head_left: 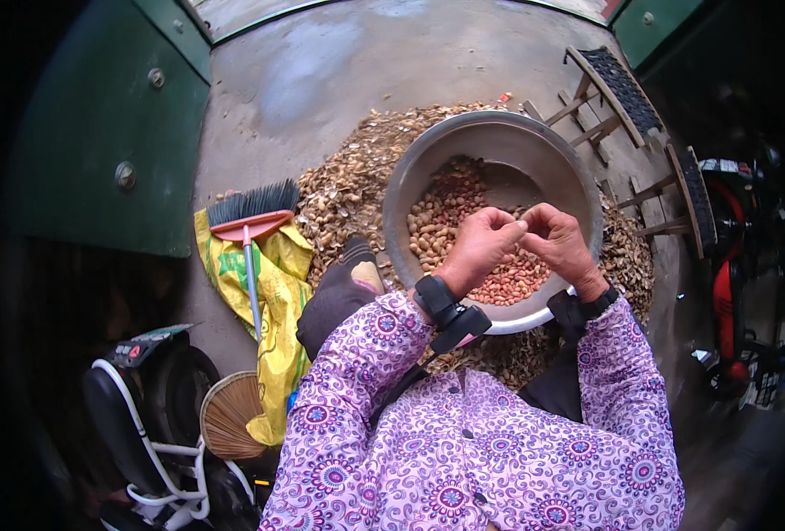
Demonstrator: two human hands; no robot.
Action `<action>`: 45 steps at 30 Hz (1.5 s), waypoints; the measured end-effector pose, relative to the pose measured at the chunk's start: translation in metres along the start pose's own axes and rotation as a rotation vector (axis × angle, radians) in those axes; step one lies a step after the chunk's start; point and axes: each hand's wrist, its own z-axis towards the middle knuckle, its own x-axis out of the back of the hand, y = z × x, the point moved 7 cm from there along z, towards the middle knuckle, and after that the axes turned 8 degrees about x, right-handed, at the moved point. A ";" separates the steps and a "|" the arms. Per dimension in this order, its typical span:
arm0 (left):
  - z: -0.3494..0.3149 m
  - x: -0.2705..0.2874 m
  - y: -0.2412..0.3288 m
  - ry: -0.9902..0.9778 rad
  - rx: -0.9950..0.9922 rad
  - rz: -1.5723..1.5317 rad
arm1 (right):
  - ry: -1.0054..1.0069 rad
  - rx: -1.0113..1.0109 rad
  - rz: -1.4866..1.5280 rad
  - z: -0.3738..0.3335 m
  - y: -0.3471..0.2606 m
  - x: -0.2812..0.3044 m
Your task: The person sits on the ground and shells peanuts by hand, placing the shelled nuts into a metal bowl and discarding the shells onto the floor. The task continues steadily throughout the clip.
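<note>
My left hand (484, 248) and my right hand (559, 241) meet over a wide metal basin (407, 181). Thumbs and forefingers of both are pinched together, tip to tip. Whatever they hold is too small and covered to make out. Below them in the basin, unshelled peanuts (431, 228) lie on the left side. Reddish shelled peanut kernels (509, 281) are heaped at the near side, partly hidden by my hands. Part of the basin's bottom shows bare at the far right.
Peanut shells (344, 195) spread on the floor around the basin. To the left, a broom (251, 221) lies across a yellow sack (273, 354), beside a straw whisk (231, 414). Low woven-top stools (618, 93) stand at the right. A green metal door (114, 133) is far left.
</note>
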 end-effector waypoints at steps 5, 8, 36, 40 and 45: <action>0.017 -0.012 -0.014 -0.129 0.093 -0.265 | 0.115 0.186 -0.196 -0.002 -0.012 0.012; 0.024 -0.024 -0.015 -0.162 0.120 -0.329 | 0.175 0.247 -0.268 -0.002 -0.019 0.025; 0.032 -0.063 0.008 -0.278 -0.087 -0.219 | 0.165 -0.214 0.684 -0.018 0.033 0.047; 0.031 -0.061 0.007 -0.291 -0.067 -0.239 | 0.131 -0.251 0.740 -0.018 0.032 0.042; 0.032 -0.056 0.006 -0.243 -0.042 -0.218 | 0.127 -0.307 0.758 -0.020 0.034 0.039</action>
